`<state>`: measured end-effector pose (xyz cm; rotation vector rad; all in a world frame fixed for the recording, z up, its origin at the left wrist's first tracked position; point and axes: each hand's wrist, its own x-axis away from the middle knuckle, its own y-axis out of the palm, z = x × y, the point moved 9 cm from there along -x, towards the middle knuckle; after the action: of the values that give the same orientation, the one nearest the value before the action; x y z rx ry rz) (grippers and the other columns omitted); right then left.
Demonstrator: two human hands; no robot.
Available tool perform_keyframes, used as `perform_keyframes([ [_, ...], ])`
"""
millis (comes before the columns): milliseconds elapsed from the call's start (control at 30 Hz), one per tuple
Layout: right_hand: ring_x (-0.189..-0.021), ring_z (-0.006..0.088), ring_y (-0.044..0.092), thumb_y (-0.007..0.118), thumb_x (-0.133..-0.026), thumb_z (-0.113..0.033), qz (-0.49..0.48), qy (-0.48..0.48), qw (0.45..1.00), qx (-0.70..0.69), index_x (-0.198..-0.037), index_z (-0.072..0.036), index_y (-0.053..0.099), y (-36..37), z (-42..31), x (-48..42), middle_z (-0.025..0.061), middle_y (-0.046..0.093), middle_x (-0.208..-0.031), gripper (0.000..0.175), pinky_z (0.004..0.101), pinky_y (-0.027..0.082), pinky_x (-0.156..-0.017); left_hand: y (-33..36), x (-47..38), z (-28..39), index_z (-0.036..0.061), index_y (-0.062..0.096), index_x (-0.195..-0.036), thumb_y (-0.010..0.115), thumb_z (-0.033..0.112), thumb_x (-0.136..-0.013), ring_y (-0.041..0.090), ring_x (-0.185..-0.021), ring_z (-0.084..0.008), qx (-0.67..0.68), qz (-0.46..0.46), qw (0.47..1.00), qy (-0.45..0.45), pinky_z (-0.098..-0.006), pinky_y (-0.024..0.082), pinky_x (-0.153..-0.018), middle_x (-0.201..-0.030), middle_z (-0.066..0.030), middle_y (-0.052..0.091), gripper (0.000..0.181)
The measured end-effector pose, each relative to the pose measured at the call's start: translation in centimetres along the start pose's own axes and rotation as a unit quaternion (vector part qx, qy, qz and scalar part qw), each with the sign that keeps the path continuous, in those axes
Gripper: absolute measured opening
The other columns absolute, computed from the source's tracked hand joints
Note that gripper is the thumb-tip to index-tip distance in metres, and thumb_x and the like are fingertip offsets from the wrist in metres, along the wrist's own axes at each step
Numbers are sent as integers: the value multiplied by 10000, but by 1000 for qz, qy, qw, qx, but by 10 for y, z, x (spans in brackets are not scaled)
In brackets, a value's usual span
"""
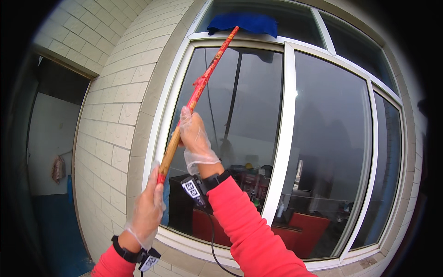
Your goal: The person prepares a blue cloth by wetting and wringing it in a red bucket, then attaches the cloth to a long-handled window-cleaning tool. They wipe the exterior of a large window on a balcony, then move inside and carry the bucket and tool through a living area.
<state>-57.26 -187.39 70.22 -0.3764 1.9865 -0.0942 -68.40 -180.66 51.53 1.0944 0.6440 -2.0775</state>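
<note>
A long pole point(204, 81) with a red patterned wrap and a bare wooden stretch slants up across the window. Its top end meets a blue cloth head point(244, 24), which lies against the upper window pane and the white frame bar. My right hand point(194, 133), in a clear plastic glove, is closed around the pole where the red wrap meets the wood. Lower down, my left hand point(152, 204), gloved the same way, grips the pole near its bottom end. Both wrists carry black straps with small devices.
White frames point(285, 138) divide the sliding window. Pale wall tiles point(114, 138) surround it. At the left is an open doorway point(55, 145) with a hanging cloth point(58, 169) inside. A black cable point(213, 235) hangs below my right wrist. Red furniture shows through the glass.
</note>
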Motion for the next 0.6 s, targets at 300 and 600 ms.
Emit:
perform_keyframes([
  [300,-628,288,596,578,-960,-336,-42,-179,983,-4,-1344,-4,410,-73,-13,53,111,583,-692,535,411,473,-660,-6,-288,53,25,521,-1091,294,428,-1033,590,-970,-517,-275,158,943,100,-575,461,-825,-993,-310,636,466],
  [600,-677,347,608,582,-942,-235,1,-85,977,195,-1275,-37,457,-164,45,60,142,602,-703,408,447,463,-679,-11,-450,96,-9,651,-1098,273,436,-1037,611,-1061,-434,-379,135,911,94,-487,482,-898,-1079,-278,650,587],
])
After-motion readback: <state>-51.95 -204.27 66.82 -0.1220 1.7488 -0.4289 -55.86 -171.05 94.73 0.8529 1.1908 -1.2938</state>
